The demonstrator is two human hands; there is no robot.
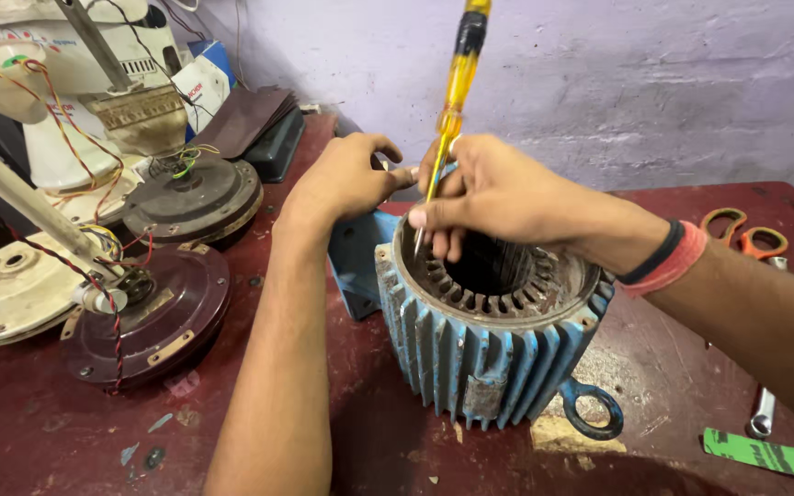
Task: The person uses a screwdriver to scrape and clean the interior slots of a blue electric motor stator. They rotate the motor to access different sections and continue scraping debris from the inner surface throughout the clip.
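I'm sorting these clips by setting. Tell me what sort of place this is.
Most likely a small motor or fan repair workshop. The right hand works a yellow screwdriver into a blue finned motor housing, steadied by the left hand; dismantled ceiling fan motors and scissors lie on the worn red table.

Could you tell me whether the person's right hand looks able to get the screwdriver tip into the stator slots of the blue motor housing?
Probably yes: the right hand holds the yellow screwdriver over the open top of the blue motor housing, its tip at the rim, and nothing covers the stator slots.
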